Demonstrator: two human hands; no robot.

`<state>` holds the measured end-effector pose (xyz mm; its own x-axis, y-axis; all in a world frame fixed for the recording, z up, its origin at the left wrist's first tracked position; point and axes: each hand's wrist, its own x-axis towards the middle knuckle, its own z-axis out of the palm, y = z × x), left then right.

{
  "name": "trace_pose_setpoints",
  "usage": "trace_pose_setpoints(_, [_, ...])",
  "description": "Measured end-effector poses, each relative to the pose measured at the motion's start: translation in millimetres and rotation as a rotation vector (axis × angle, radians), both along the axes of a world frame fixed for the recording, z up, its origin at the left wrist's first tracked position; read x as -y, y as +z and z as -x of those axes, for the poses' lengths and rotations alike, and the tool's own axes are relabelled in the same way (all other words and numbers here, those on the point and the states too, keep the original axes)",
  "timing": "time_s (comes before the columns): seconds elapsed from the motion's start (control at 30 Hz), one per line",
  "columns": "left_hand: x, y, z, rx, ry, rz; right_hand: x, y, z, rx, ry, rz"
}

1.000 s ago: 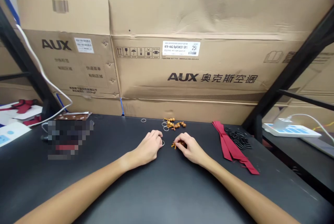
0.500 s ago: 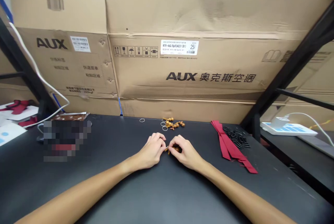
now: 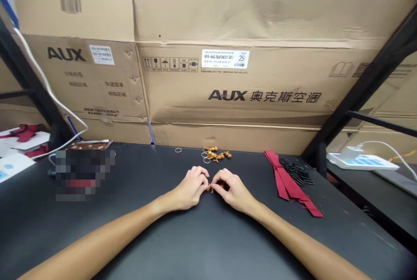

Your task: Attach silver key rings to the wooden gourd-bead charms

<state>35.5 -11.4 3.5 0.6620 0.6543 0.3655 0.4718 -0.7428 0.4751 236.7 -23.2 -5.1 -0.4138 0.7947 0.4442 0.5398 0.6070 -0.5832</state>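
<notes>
We pinch a wooden bead charm (image 3: 212, 188) between both grips: left hand (image 3: 190, 191) and right hand (image 3: 233, 191) are closed on it, fingertips meeting, low over the tabletop (image 3: 195, 241). A pile of charms and rings (image 3: 215, 155) lies just beyond. Cardboard boxes (image 3: 260, 84) stand behind, shut, contents hidden.

Left hand (image 3: 190, 191) and right hand (image 3: 233, 191) meet, both pinched.

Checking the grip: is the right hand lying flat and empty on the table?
No, the right hand pinches a small brown bead charm that the left hand also grips.
</notes>
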Motion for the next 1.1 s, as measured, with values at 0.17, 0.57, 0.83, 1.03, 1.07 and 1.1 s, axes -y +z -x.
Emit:
trace_pose_setpoints(0.17, [-0.3, 5.0, 1.5, 0.011, -0.037, 0.058, 0.7, -2.5, 0.1, 0.031, 0.045, -0.111])
trace_pose_setpoints(0.57, [-2.7, 5.9, 3.6, 0.011, -0.073, 0.108, -0.4, -6.4, 5.5, 0.279, -0.040, -0.560])
trace_pose_setpoints(0.83, [-6.2, 2.9, 5.8, 0.007, -0.085, 0.106, -6.0, -5.7, -2.0, 0.316, 0.006, -0.498])
trace_pose_setpoints(1.03, [-6.7, 5.3, 6.2, 0.002, -0.073, 0.108, -10.1, -4.1, -10.8, 0.296, 0.043, -0.302])
trace_pose_setpoints(1.07, [-7.0, 5.6, 7.1, -0.008, -0.077, 0.100, -10.7, -4.6, -11.4, 0.280, 0.033, -0.276])
trace_pose_setpoints(1.1, [-7.4, 5.7, 8.1, -0.024, -0.082, 0.081, -11.2, -5.0, -11.9, 0.266, 0.022, -0.255])
